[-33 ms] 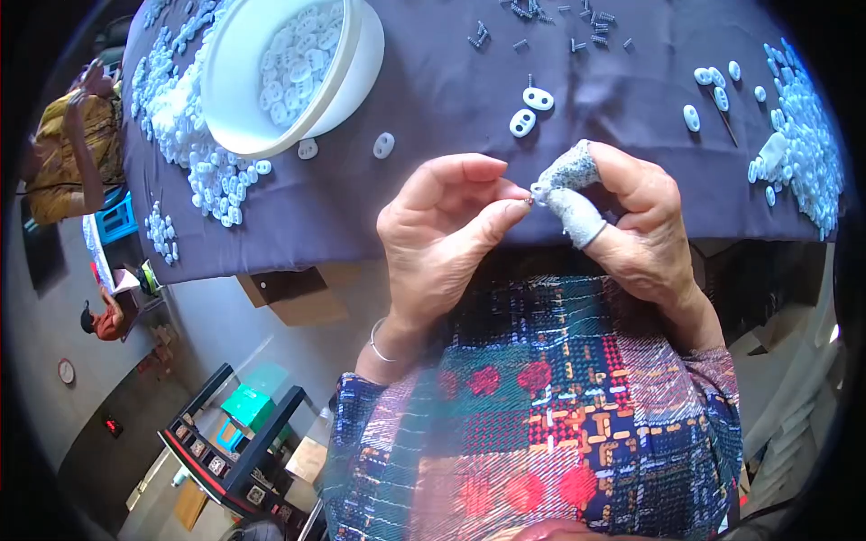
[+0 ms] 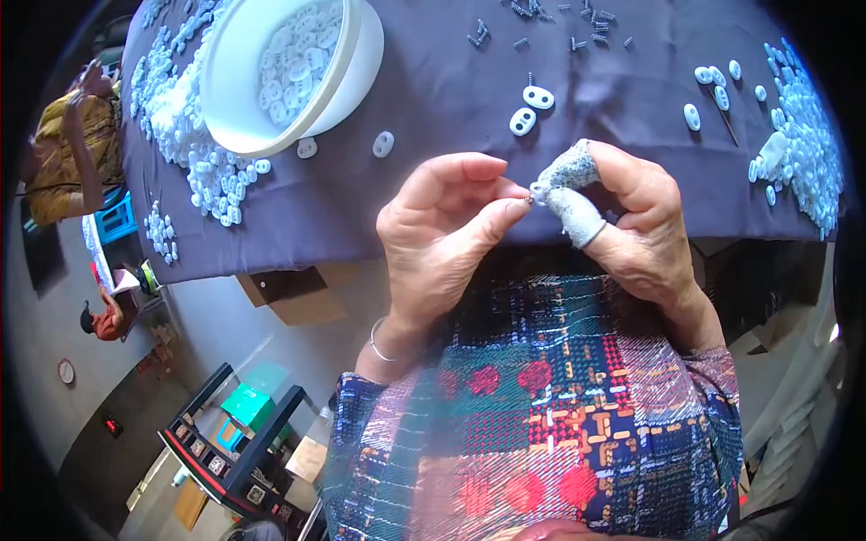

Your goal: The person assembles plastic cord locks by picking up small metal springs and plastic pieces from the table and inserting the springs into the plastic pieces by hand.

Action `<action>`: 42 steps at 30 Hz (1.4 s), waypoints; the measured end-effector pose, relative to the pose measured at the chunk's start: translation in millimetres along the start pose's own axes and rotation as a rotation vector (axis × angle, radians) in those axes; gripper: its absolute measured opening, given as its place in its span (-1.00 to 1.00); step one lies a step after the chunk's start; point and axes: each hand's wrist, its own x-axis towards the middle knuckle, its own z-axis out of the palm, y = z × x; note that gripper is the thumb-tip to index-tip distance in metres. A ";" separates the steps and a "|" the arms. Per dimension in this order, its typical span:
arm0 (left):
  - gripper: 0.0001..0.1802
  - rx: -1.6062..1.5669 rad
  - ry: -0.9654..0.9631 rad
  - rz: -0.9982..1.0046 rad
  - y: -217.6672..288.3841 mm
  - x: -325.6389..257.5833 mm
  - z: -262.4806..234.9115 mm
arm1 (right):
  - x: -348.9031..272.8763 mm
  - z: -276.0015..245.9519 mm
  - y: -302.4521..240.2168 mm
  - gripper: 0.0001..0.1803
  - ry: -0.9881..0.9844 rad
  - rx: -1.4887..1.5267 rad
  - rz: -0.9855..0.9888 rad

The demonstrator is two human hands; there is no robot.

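Observation:
Above the near edge of the cloth-covered table, my left hand (image 2: pixel 442 236) pinches a tiny metallic part (image 2: pixel 529 200) between thumb and forefinger. Its shape is too small to make out. Opposite it, my right hand (image 2: pixel 648 221) wears grey-white cloth finger covers (image 2: pixel 574 215) on thumb and forefinger. Those two tips close on a small whitish piece (image 2: pixel 539 190), mostly hidden, which meets the metallic part. Just beyond my hands lie a white oval plastic piece with two dark holes (image 2: pixel 522 122) and another oval piece (image 2: pixel 538 98) beside a small dark spring (image 2: pixel 531 79).
A white tub (image 2: pixel 271 144) of oval pieces stands at the far left, beside a spread of loose white pieces (image 2: pixel 185 122). Small dark springs (image 2: pixel 600 38) are scattered at the back. On the right are a white pile (image 2: pixel 807 149) and a thin pointed rod (image 2: pixel 729 129).

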 end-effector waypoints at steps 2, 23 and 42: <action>-0.67 0.003 0.003 0.006 -1.6 -0.3 -0.3 | 0.5 -0.5 -0.1 -0.94 -0.008 -0.051 -0.036; -0.68 0.259 -0.020 0.177 -13.4 5.4 -2.7 | 9.5 0.7 16.4 -0.88 -0.042 -0.231 -0.193; -0.66 0.103 -0.040 0.175 -7.8 11.2 -0.6 | 7.1 -0.1 11.6 -0.95 -0.019 0.131 0.118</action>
